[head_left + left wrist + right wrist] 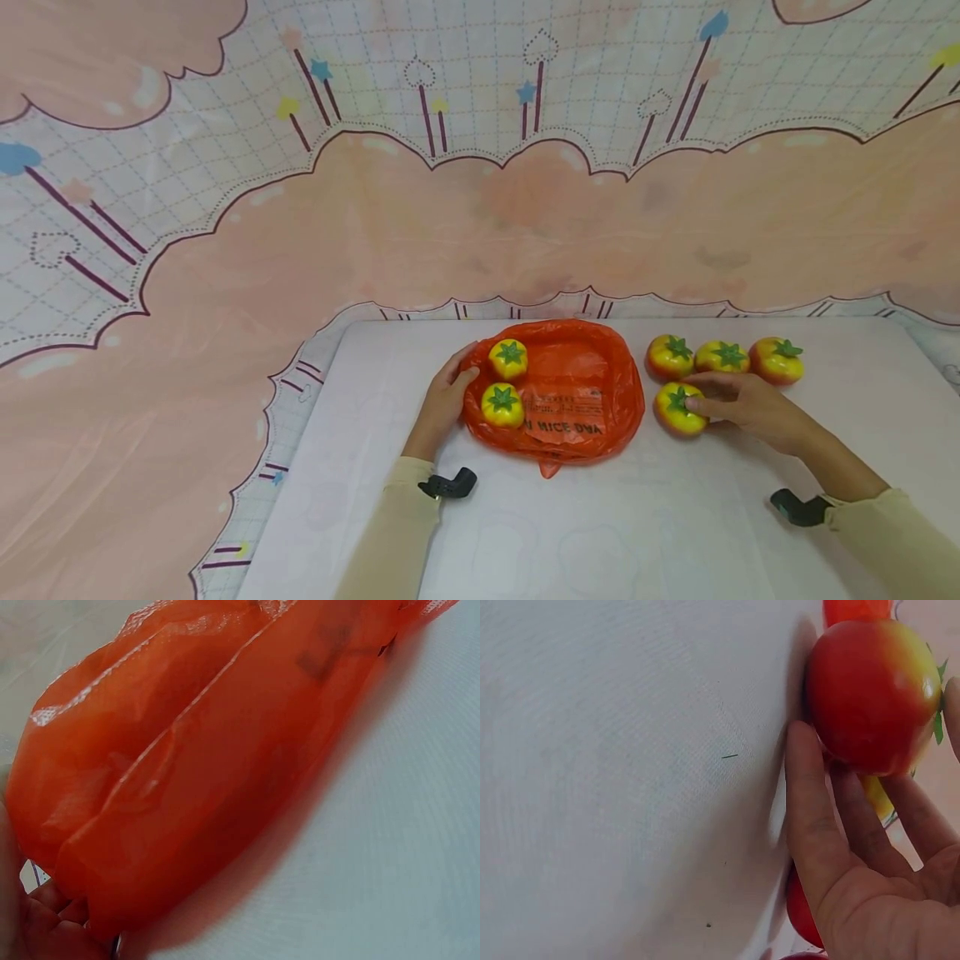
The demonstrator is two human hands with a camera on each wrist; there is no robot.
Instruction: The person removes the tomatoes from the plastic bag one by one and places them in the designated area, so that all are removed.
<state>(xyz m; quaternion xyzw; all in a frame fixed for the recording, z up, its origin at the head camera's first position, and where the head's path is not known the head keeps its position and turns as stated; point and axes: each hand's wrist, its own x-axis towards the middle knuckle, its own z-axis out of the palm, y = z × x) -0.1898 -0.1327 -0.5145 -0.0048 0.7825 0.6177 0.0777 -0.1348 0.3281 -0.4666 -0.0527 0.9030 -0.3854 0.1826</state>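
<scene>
A red plastic bag (566, 367) lies with its mouth spread wide and printed lettering inside. My left hand (442, 404) holds its left rim, thumb over the edge; in the left wrist view some fingers are behind the red plastic (187, 795). Two yellow tomatoes with green star-shaped tops, one far (508, 360) and one near (502, 406), sit in the bag's left side. To the bag's right, my right hand (765, 417) grips a red-and-yellow tomato (675, 421), thumb by its green top. The right wrist view shows fingertips against the tomato's side (866, 694).
Behind the right hand, three more tomatoes stand in a row: left (667, 360), middle (720, 360) and right (776, 362). All rest on a white table (555, 533). A patterned pink cloth (525, 225) hangs behind its far edge.
</scene>
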